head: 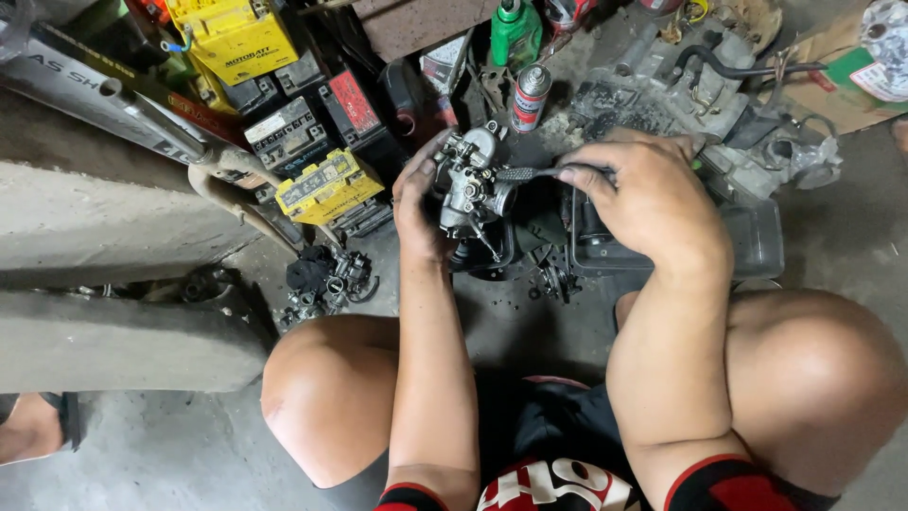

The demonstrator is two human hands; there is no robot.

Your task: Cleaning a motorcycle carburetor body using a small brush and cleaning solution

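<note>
A grey, oil-stained concrete floor [142, 454] carries scattered parts. Taking the black plastic tray [757, 241] as landmark: a red-and-silver spray can [530, 97] stands up-left of it, a green bottle [515, 33] beyond that. Far to its left lie yellow and black batteries [326, 185] and a dark cluster of small engine parts [326, 279].

Tool tip [501, 174] hidden against carburetor [470, 185]; left palm [416, 203] behind it; foot [33, 426] cut off at left edge.
</note>
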